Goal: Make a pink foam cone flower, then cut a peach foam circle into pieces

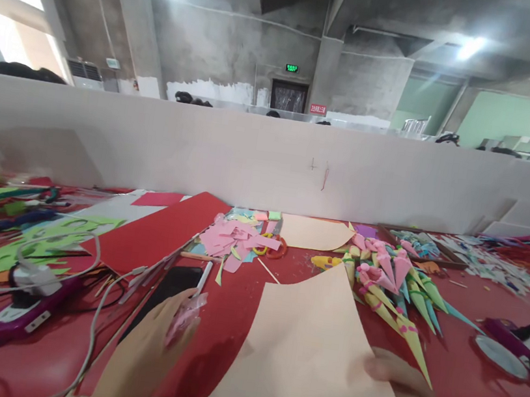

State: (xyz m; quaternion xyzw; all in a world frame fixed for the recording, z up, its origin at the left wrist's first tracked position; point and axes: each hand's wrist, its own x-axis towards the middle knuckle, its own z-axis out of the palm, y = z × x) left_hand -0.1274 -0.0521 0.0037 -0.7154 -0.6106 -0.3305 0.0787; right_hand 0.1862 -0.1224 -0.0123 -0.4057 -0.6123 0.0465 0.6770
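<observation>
My right hand (398, 375) grips the right side of a large cream sheet (308, 342), its thumb on top and its other fingers hidden behind. The sheet is held up over the table's front edge. To the left of it, my left hand (160, 328) is closed around a small clear bag with pink bits (185, 320), beside a black phone (173, 287) and a white stick (203, 276). Beyond the sheet lie a pile of pink paper strips (230, 236) and, to the right, a heap of pink, yellow, green and blue cones (397, 276).
A purple power strip (24, 316) with white cables lies at the left, another (520, 346) at the right. Red sheets (161, 236) and green cut sheets (46, 243) cover the left side. A white partition (203, 150) rises behind the red table (224, 311).
</observation>
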